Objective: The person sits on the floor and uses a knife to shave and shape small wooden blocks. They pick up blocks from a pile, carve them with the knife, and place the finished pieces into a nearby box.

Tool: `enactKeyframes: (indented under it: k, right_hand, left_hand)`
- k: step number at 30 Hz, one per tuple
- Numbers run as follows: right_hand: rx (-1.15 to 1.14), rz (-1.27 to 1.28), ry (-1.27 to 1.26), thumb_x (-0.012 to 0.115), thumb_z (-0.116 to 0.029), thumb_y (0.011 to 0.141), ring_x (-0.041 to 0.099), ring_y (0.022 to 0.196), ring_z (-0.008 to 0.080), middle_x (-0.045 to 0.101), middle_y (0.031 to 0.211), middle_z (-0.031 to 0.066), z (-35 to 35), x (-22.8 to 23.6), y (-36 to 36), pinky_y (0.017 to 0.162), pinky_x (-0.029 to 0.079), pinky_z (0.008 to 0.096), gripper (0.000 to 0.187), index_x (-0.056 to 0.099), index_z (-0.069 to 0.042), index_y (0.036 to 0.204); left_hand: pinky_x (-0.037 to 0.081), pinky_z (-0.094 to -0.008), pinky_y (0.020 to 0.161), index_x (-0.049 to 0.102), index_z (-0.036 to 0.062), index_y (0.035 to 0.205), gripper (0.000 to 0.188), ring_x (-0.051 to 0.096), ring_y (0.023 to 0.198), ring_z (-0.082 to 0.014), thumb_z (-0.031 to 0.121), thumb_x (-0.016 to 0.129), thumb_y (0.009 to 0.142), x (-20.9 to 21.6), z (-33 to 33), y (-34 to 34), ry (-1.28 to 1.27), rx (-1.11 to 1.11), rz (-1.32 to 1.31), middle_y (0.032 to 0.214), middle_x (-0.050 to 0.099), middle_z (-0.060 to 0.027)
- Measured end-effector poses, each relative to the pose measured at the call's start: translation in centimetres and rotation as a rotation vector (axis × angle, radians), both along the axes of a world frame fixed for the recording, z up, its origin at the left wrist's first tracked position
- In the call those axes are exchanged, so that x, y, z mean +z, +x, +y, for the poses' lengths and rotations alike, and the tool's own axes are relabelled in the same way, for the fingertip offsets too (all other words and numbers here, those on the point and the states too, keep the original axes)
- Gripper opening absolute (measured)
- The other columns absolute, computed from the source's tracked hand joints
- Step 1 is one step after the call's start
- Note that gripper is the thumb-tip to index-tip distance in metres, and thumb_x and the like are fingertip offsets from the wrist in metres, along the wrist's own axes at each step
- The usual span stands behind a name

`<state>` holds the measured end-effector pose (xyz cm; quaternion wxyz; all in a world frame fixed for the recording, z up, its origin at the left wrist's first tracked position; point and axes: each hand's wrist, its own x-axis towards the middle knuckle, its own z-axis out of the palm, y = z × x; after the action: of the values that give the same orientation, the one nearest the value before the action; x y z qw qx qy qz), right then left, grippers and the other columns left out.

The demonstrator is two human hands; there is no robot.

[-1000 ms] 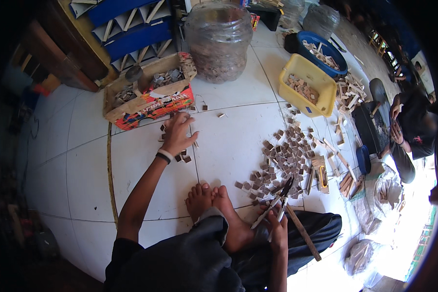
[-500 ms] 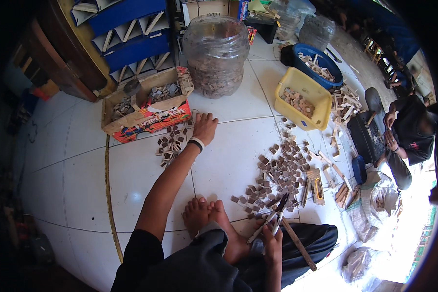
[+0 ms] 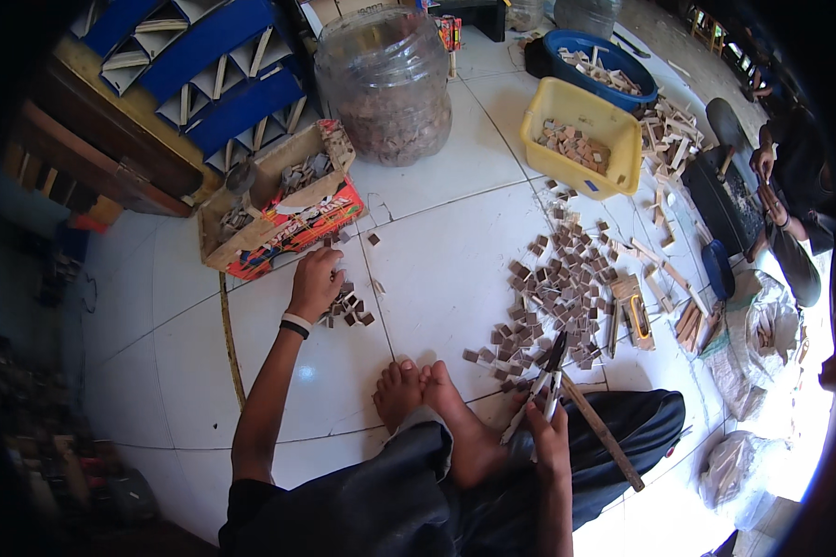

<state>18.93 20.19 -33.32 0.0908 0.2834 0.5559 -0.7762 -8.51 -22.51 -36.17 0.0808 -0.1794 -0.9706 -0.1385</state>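
My left hand [image 3: 316, 281] is down at the floor beside an open cardboard carton, its fingers curled over a small pile of brown square pieces [image 3: 349, 304]. Whatever lies inside those fingers is hidden. The carton [image 3: 288, 226] has red and black print and holds more small grey-brown pieces [image 3: 305, 174]. Near my bent leg, my right hand [image 3: 550, 434] is closed around pliers [image 3: 549, 379] with pale handles and dark jaws, which point away from me. Beyond the jaws spreads a larger heap of brown square pieces [image 3: 567, 278].
A wooden stick [image 3: 604, 432] leans over my leg. Farther off stand a clear plastic drum [image 3: 385, 88], a yellow tub [image 3: 581, 172] and a blue basin [image 3: 599, 70]. Wood scraps [image 3: 671, 139] and plastic sacks [image 3: 748, 348] lie at the right, where another person [image 3: 794, 186] sits.
My left hand has moved back toward me and left, its fingers now more curled. Fewer brown pieces show beside the carton. The view has shifted; my right hand keeps hold of the pliers.
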Motion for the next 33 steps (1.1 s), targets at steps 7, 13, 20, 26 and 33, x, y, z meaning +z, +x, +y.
enactKeyframes:
  k: [7,13,20,26,33]
  right_hand:
    - [0.015,-0.006,0.001,0.059,-0.01,0.103,0.069,0.111,0.023,0.072,0.119,0.0138,0.0,0.1,-0.2,0.099,0.055,0.0382,0.042,0.055,0.004,0.143]
    - [0.002,-0.011,0.003,0.058,-0.011,0.104,0.07,0.111,0.0248,0.071,0.121,0.0155,0.3,-0.2,0.2,0.098,0.056,0.0394,0.043,0.053,0.004,0.144]
    - [0.046,-0.01,0.0,0.059,-0.011,0.104,0.07,0.109,0.0246,0.071,0.12,0.014,0.4,-1.0,-0.2,0.097,0.056,0.0389,0.042,0.055,0.005,0.142]
    - [0.079,0.016,0.006,0.06,-0.012,0.104,0.07,0.109,0.0238,0.071,0.12,0.0141,0.6,-1.1,-0.2,0.097,0.056,0.0381,0.043,0.055,0.006,0.142]
    - [0.023,0.024,-0.053,0.06,-0.01,0.103,0.071,0.11,0.0271,0.071,0.121,0.0163,0.6,-1.0,-0.1,0.097,0.057,0.0398,0.044,0.053,0.007,0.143]
  left_hand:
    - [0.035,-0.0654,0.112,0.064,0.0088,0.135,0.047,0.041,0.146,-0.0428,0.032,0.073,0.095,-1.0,4.9,5.4,-0.013,-0.108,-0.017,0.157,0.044,-0.0205]
    - [0.021,-0.0691,0.117,0.064,0.0134,0.137,0.043,0.026,0.157,-0.0408,0.033,0.069,0.099,-2.8,2.1,6.1,-0.156,0.084,-0.011,0.167,0.032,-0.0196]
    - [0.024,-0.0614,0.119,0.064,0.0061,0.134,0.039,0.033,0.153,-0.0413,0.028,0.064,0.102,-2.3,0.9,4.5,-0.091,0.049,0.072,0.161,0.04,-0.0221]
    - [0.036,-0.052,0.12,0.058,-0.0015,0.138,0.041,0.044,0.144,-0.0423,0.013,0.063,0.101,-3.7,6.0,-0.9,0.049,-0.093,0.187,0.153,0.048,-0.023]
    - [0.046,-0.0484,0.11,0.059,-0.0015,0.128,0.035,0.057,0.127,-0.0409,0.004,0.062,0.093,-5.3,7.8,-3.7,0.059,0.03,0.085,0.134,0.061,-0.0222]
